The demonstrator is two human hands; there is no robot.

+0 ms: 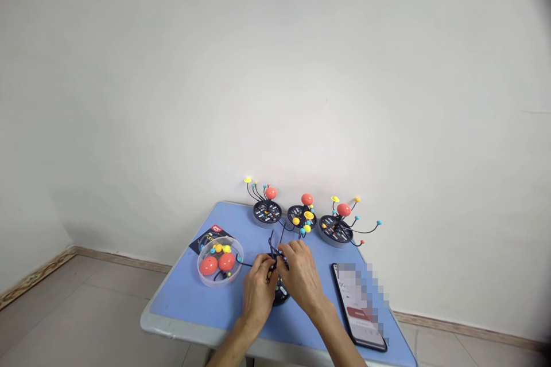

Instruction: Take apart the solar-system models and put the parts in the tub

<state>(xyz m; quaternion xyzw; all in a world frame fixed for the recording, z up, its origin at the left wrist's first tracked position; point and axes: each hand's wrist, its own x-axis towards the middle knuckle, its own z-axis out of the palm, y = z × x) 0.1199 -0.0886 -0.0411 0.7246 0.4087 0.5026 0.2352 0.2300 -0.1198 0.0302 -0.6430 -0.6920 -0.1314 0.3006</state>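
Observation:
A solar system model with a round black base (282, 296) lies near the front of the blue table, partly covered by my hands. Thin black curved rods (271, 239) rise from it, and one with a blue ball (239, 259) at its tip reaches out to the left. My left hand (258, 287) is closed at the left side of the model. Over the right side, my right hand (300, 272) has its fingers pinched together at the rods. Both sets of fingertips meet near the centre, where the exact part they grip is hidden.
Three similar models (267, 213) with red, yellow and blue balls stand along the back edge. At left, a clear round tub (199, 266) holds loose balls over a dark printed card (198, 239). A phone (357, 312) lies at right. The wall (275, 80) rises behind the table.

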